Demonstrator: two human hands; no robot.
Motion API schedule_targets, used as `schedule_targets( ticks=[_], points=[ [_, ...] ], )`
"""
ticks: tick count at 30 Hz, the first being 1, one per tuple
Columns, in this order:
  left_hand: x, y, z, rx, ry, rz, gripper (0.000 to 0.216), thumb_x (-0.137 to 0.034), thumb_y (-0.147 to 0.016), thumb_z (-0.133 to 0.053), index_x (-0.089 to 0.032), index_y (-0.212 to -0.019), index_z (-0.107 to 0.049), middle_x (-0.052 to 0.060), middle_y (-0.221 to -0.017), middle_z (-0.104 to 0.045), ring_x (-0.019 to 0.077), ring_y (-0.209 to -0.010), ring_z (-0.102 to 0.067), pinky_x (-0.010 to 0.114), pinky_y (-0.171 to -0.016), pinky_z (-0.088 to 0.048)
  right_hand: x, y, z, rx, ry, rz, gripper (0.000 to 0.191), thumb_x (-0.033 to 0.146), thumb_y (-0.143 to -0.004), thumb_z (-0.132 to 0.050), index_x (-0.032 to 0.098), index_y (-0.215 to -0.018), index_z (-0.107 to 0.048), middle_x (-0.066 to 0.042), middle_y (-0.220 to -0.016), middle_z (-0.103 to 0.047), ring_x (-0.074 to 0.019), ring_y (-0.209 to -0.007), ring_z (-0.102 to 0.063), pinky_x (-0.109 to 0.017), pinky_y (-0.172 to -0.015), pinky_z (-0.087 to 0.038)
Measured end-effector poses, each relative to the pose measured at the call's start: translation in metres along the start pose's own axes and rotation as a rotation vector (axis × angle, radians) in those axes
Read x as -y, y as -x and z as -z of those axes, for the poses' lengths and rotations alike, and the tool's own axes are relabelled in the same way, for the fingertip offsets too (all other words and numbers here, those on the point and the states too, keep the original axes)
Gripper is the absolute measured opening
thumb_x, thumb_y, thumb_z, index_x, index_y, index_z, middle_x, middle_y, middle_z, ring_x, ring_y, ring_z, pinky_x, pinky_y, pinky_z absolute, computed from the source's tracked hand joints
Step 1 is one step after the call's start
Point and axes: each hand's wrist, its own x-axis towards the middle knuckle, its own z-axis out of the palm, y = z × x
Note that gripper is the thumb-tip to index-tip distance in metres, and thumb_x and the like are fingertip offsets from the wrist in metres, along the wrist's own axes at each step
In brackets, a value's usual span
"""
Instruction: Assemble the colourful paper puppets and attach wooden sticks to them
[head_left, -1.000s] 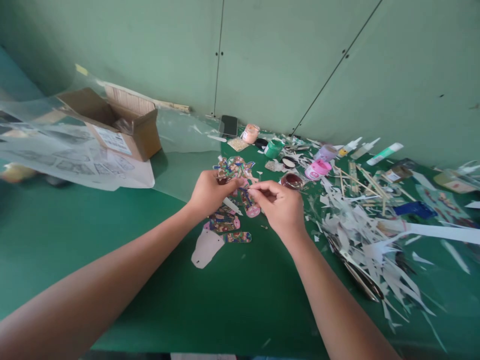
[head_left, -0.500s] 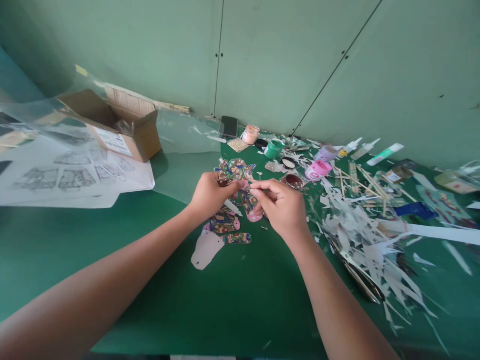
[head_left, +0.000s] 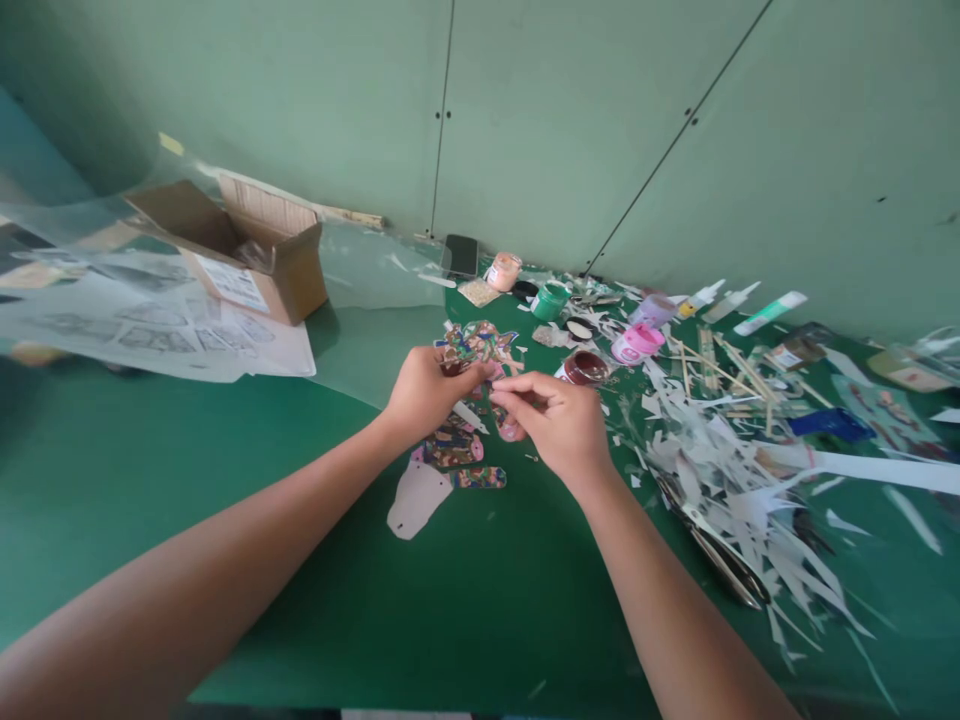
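Observation:
My left hand [head_left: 429, 392] is closed on a painted cutout figure [head_left: 480, 342] patterned in brown, green and blue. Fingertips of my right hand [head_left: 559, 420] pinch together at the figure's lower edge, almost touching my left thumb; whatever small thing they hold is hidden. A painted piece with a pink end [head_left: 508, 428] hangs below, partly behind my right fingers. Under my left hand lie more patterned pieces [head_left: 454, 447], a patterned strip [head_left: 480, 478] and a white cutout with small holes [head_left: 416, 500]. A tiny fastener-like bit [head_left: 532, 458] rests beside my right hand.
An open cardboard box [head_left: 296, 275] stands back left by printed sheets [head_left: 172, 335]. Behind my hands are paint jars, brown [head_left: 583, 368], pink [head_left: 637, 344] and green [head_left: 551, 300]. White paper scraps [head_left: 750, 510] and scissors [head_left: 712, 550] lie at right, below glue tubes [head_left: 771, 313].
My right fingertips have shifted slightly left and down, closer to my left thumb. The left hand still holds the figure. The printed sheets' front edge has lifted.

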Motion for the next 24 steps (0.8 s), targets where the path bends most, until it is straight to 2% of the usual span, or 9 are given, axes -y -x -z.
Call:
schedule_targets(
  ticks=[6,12,19,24],
  points=[
    [0.0016,0.0005,-0.0011,0.007,0.013,-0.003,0.03,-0.04,-0.076,-0.069,-0.011,-0.067,-0.07,0.003,-0.056,-0.066,0.0127,-0.051,-0.057,0.023,-0.049,-0.041,0.0,-0.0035,-0.001,-0.033,-0.118,-0.175,0.017,0.033,-0.073,-0.071,0.018,-0.08,-0.074,0.0,-0.056,-0.067,-0.012,-0.041,-0.057,-0.023,-0.04,-0.047],
    [0.0016,0.0016,-0.002,-0.006,0.059,-0.048,0.03,-0.041,-0.073,-0.073,-0.013,-0.063,-0.069,0.003,-0.054,-0.065,0.0131,-0.05,-0.057,0.023,-0.046,-0.04,0.0007,-0.0061,0.001,-0.009,-0.124,-0.194,0.016,0.034,-0.072,-0.069,0.018,-0.075,-0.072,0.0,-0.058,-0.065,-0.0102,-0.044,-0.054,-0.021,-0.04,-0.041],
    [-0.0016,0.0041,-0.0024,-0.024,0.042,-0.083,0.03,-0.04,-0.073,-0.072,-0.014,-0.059,-0.066,0.002,-0.054,-0.064,0.0141,-0.052,-0.057,0.024,-0.047,-0.041,0.0036,-0.0034,0.0006,-0.047,-0.072,-0.151,0.017,0.034,-0.076,-0.064,0.018,-0.074,-0.069,0.0,-0.06,-0.064,-0.01,-0.045,-0.052,-0.021,-0.041,-0.042],
    [-0.0063,0.007,-0.0028,-0.047,-0.031,-0.133,0.026,-0.034,-0.073,-0.07,-0.014,-0.058,-0.064,0.001,-0.054,-0.062,0.0135,-0.053,-0.056,0.023,-0.047,-0.039,0.0039,-0.0012,-0.0014,-0.102,0.076,-0.023,0.014,0.03,-0.081,-0.061,0.019,-0.08,-0.069,0.0,-0.064,-0.067,-0.012,-0.051,-0.057,-0.024,-0.049,-0.046]
  ],
)
